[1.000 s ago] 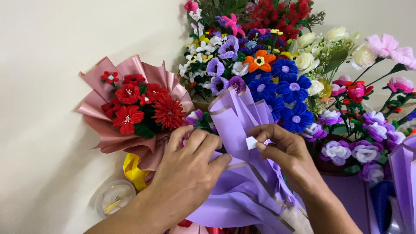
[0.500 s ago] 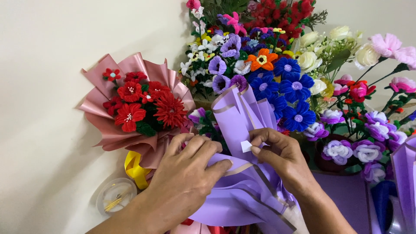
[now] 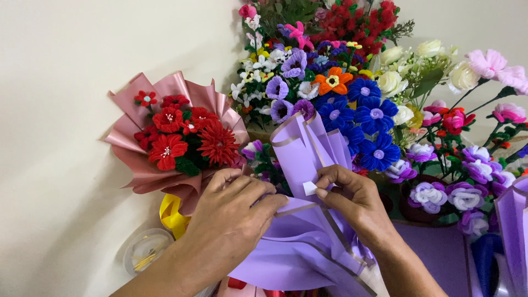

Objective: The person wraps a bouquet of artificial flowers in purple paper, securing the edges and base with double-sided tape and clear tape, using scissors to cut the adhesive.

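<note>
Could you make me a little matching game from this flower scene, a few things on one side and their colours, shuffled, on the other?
Things:
1. wrapping paper under both hands
2. wrap of the red bouquet
3. ribbon below that bouquet
4. small piece pinched in the right hand

Colours:
A. yellow
B. white
C. lilac
D. pink

The left hand presses on the lilac paper.

Pairs: 1-C, 2-D, 3-A, 4-B

A wrapped bouquet (image 3: 176, 137) stands left of the wrapping paper (image 3: 308, 231).
</note>
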